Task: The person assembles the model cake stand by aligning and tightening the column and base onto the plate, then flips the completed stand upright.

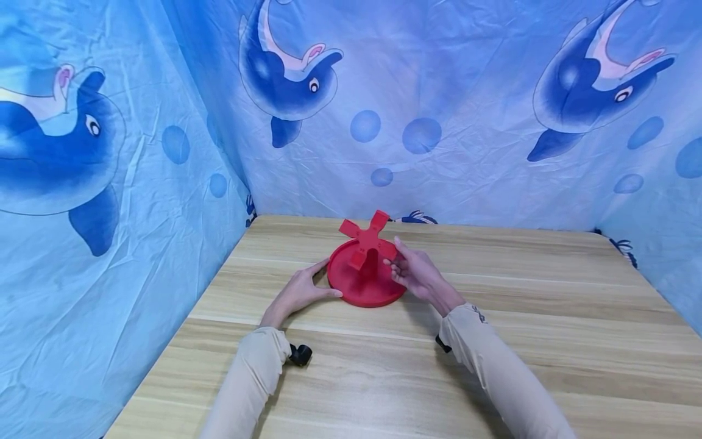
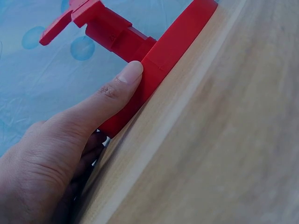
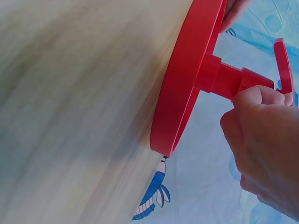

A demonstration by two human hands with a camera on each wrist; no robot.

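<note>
A red round base [image 1: 367,299] with a raised rim lies flat on the table. From its middle rises a stepped red post [image 3: 224,79], topped by a tilted red four-armed cross [image 1: 369,239] with broad arm ends. My left hand [image 1: 298,291] holds the base's left edge, thumb on the near rim and fingers reaching round the far side. At the upper right, my right hand [image 1: 415,271] pinches one arm of the cross between thumb and curled fingers. In the right wrist view, those fingers [image 3: 254,98] overlap the upper end of the post, partly hiding it.
The wood-grain table [image 1: 351,378] extends toward me and to the right. Blue dolphin-print cloth [image 1: 439,73] hangs behind the table and along its sides. Small black devices, such as the left wrist's camera [image 1: 300,355], sit at both cuffs.
</note>
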